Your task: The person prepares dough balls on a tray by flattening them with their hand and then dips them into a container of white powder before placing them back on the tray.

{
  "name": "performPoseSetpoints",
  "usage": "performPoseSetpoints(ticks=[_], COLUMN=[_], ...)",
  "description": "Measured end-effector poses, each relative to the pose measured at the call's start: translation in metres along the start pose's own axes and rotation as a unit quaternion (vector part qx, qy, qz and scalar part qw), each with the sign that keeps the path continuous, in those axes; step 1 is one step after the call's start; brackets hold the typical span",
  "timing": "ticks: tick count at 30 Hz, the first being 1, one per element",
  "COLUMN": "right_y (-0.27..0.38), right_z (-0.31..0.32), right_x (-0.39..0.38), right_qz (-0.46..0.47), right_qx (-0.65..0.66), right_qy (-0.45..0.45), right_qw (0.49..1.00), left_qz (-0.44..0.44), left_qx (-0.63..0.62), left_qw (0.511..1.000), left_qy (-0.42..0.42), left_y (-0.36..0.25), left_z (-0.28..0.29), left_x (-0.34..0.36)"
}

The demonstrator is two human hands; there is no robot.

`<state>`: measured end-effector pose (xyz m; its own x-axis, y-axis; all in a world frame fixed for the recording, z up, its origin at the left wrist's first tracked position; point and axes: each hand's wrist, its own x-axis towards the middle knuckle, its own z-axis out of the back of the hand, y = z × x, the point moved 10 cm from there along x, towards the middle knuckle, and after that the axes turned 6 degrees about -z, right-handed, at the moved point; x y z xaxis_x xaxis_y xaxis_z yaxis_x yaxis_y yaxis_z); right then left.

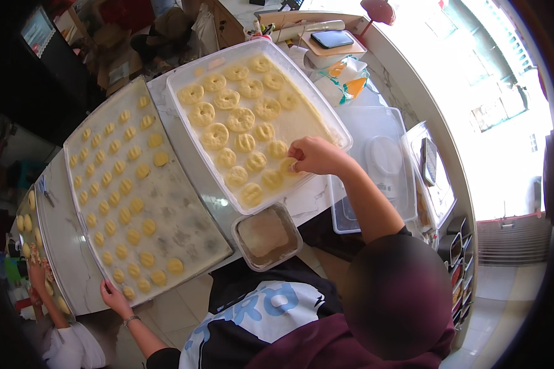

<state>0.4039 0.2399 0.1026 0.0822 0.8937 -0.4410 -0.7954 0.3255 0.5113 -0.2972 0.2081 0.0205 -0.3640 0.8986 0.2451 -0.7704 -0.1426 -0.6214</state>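
My right hand [314, 155] is inside the long white plastic tub [173, 83], at its near right. Its fingers are pinched on a small yellow dough piece [287, 166], partly hidden under them. In the tub lie rows of dough pieces: dimpled rings [240, 120] farther away, small grooved rounds [256, 162] nearer me. My left hand [113, 297] grips the near left corner of a large metal baking tray [188, 224], its fingers closed round the rim beside a dough round [128, 292]. Small ridged dough rounds [125, 186] stand in rows on this tray.
A square tub of pale powder or liquid [266, 235] sits between tray and tub. To the right are a clear plastic box [375, 166], a plastic bag [345, 80] and a phone [332, 39]. Scissors [45, 189] lie at left. A co-worker's hand [38, 272] is at another dough tray.
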Motion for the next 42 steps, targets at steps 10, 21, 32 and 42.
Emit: performPoseSetpoints(ticks=[10, 21, 32, 42], right_y=[-0.002, 0.138, 0.280, 0.280], right_z=[0.006, 0.049, -0.274, -0.277], right_x=[-0.004, -0.052, -0.049, -0.051], right_qz=[0.020, 0.119, 0.443, 0.468], right_qx=[0.024, 0.132, -0.127, -0.154], right_qy=[-0.018, -0.201, 0.118, 0.097], right_qw=[0.999, 0.963, 0.880, 0.865], left_qz=[-0.009, 0.019, 0.014, 0.027], left_qx=[0.010, -0.003, -0.034, -0.071], left_qw=[1.000, 0.998, 0.997, 0.995], left_qy=[-0.022, -0.061, -0.069, -0.059], left_y=[0.000, -0.007, -0.033, -0.027], left_z=[0.000, 0.005, 0.007, 0.005], left_x=[0.000, -0.008, -0.009, -0.011])
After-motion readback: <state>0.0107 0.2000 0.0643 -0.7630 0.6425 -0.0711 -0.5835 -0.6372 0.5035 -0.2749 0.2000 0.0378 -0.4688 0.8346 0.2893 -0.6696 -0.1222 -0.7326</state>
